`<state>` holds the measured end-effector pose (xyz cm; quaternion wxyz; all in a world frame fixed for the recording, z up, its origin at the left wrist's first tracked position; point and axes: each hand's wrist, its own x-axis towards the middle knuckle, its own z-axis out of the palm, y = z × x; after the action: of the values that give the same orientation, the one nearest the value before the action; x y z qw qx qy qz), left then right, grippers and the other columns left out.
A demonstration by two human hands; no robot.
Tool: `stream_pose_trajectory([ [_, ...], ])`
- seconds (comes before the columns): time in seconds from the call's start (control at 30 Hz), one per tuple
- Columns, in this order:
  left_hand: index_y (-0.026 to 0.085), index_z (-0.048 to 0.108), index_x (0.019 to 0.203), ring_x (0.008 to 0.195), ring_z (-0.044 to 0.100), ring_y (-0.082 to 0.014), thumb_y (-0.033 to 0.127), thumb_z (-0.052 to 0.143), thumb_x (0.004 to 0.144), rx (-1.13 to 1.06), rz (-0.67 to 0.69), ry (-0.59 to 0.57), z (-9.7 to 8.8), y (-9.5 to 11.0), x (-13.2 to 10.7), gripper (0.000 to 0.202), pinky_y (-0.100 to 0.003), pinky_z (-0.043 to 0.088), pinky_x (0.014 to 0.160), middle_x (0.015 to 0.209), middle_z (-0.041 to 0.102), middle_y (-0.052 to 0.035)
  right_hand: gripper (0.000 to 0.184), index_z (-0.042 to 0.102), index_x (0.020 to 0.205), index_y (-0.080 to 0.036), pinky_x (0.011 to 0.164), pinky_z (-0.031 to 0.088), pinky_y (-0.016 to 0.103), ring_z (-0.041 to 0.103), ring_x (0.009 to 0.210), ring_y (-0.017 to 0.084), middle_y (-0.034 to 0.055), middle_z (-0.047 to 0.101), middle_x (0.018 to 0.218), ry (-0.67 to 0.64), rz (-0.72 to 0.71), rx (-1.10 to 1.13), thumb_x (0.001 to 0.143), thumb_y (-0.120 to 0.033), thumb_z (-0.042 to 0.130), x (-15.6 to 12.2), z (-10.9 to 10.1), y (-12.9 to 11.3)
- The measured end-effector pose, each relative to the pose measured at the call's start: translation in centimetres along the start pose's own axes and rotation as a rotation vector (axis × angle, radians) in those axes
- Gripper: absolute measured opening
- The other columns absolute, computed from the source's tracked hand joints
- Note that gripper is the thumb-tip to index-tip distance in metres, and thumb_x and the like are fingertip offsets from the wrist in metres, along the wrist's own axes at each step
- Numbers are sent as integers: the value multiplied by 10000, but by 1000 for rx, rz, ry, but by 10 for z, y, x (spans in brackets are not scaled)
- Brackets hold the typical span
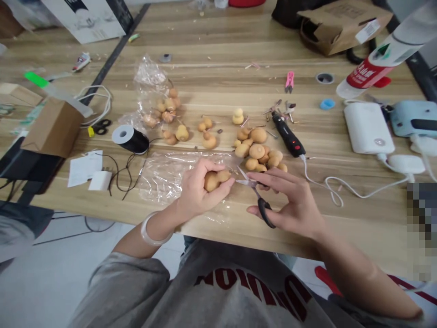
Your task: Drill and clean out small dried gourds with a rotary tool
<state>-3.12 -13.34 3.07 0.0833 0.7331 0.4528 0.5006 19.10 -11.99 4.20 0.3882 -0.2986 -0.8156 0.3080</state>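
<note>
A long wooden table [218, 54] fills the view, with a person sitting at its near edge. A white power bank [368, 127] and a spool of black cord [130, 139] lie towards either side. Near the middle, a heap of small dried gourds [257, 148] sits beside a black rotary tool [288, 134], and a sheet of clear plastic [164, 177] lies in front of them. Above that sheet, the left hand [198, 189], wearing a clear bangle [153, 230], has its grip closed around a single gourd [212, 181]. The right hand [290, 205] has its grip on black-handled scissors [256, 193], with the blades open and their tips just beside that gourd.
</note>
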Motion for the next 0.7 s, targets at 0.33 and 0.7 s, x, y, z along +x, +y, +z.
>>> stream_pose_trajectory([
  [0.33,210,512,974,647,655,-104,256,728,777,-55,44,-65,5,0,-7,296,-202,527,567,825,690,-28,444,678,1213,-106,637,521,279,592,697,144,57,659,821,-50,-7,-50,813,-284,755,-2,2,2],
  [0.7,209,489,920,655,641,-100,223,709,795,-63,69,-113,5,-2,-4,253,-196,533,579,807,676,-23,289,722,1079,-135,531,403,240,466,560,99,-26,519,629,-107,34,49,838,-295,730,-2,1,5],
])
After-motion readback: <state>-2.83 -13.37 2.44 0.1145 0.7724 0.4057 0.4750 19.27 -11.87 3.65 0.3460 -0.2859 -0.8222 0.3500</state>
